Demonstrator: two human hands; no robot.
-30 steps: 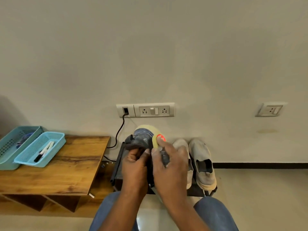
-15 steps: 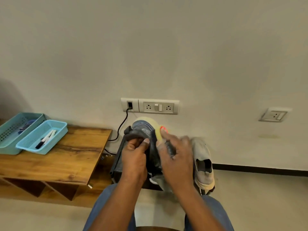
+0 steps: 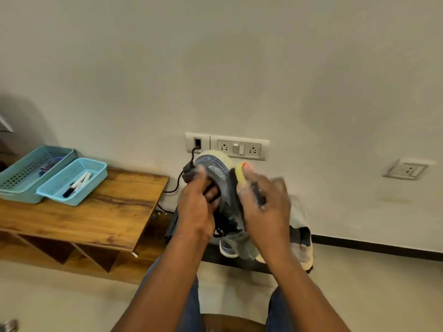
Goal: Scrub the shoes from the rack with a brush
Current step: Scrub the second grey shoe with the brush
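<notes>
A dark grey-blue shoe point(image 3: 224, 188) with a pale sole is held upright in front of me. My left hand point(image 3: 196, 207) grips it at the collar, fingers tucked inside the opening. My right hand point(image 3: 263, 212) holds a brush point(image 3: 241, 173) with a yellow body and a red-orange end against the shoe's right side; this hand is motion-blurred. Behind my hands, a beige slip-on shoe point(image 3: 303, 240) rests on the low black shoe rack point(image 3: 172, 226), mostly hidden.
A wooden bench point(image 3: 96, 212) at left carries two teal baskets point(image 3: 72, 180), one with markers. A black cable point(image 3: 178, 183) runs from the wall socket panel point(image 3: 226, 146) down behind the rack. Another socket point(image 3: 405, 170) sits at right. My knees are at the bottom.
My right hand with the brush has shifted right and down along the shoe's side, now hiding more of the beige shoes. The left hand keeps its grip. The view has drifted slightly.
</notes>
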